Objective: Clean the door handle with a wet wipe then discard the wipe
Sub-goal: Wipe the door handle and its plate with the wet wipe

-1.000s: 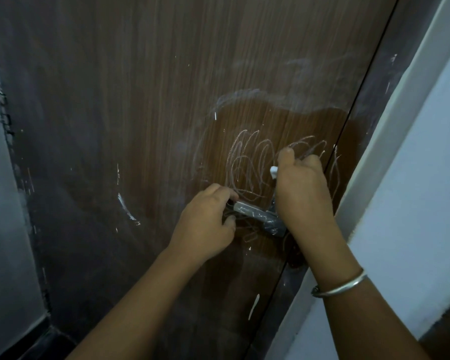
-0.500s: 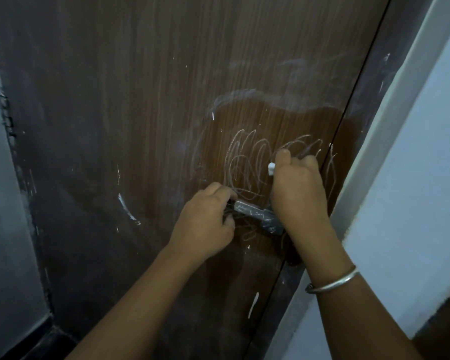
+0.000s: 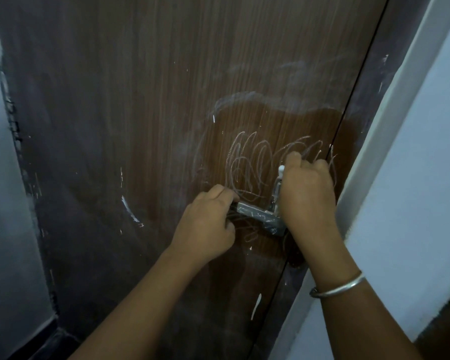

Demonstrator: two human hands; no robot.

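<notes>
Left hand (image 3: 205, 224) clamps door handle (image 3: 257, 214) lever's free end to steady it, while right hand (image 3: 307, 193), fisted on wet wipe (image 3: 281, 168), rubs plate just above handle's pivot.

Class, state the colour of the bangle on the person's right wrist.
Silver, a plain metal bangle; it shows best in the head view.

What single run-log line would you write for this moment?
stage: wiping | left hand: gripping door handle tip | right hand: pressing wet wipe on handle plate | discard: not yet
</notes>
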